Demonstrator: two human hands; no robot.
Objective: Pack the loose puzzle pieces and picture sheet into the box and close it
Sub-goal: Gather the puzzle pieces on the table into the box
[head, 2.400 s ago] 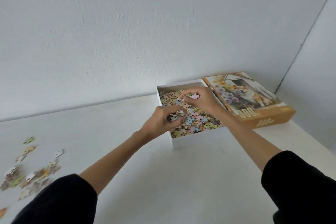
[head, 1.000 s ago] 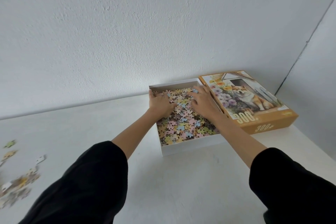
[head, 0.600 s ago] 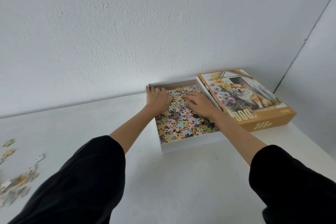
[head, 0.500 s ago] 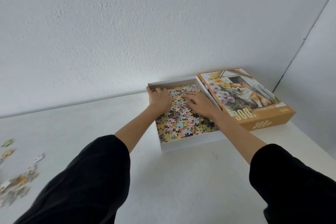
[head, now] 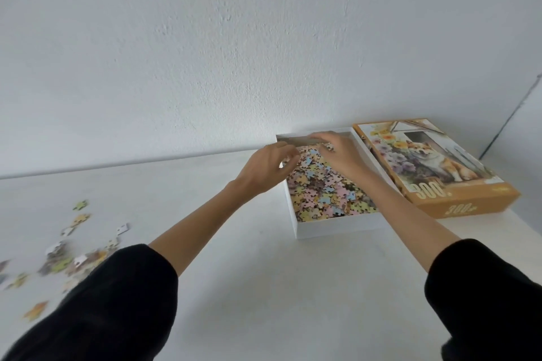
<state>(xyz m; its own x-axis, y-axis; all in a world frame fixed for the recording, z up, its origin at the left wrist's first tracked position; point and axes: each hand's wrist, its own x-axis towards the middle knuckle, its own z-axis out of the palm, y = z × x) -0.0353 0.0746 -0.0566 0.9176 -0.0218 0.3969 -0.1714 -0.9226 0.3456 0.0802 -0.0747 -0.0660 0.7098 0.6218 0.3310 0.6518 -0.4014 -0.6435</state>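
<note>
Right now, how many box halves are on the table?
2. The white base, filled with puzzle pieces, stands far right on the table; the orange lid lies picture-up beside it, on its right. Nothing seems hidden.

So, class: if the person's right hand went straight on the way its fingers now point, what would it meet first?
Probably the far wall of the box. The right hand sits over the puzzle pieces, fingers aimed at the far left corner; depth is unclear, so they may already touch it.

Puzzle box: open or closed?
Open: pieces show uncovered in the white tray; the orange lid lies beside it, to its right.
</note>
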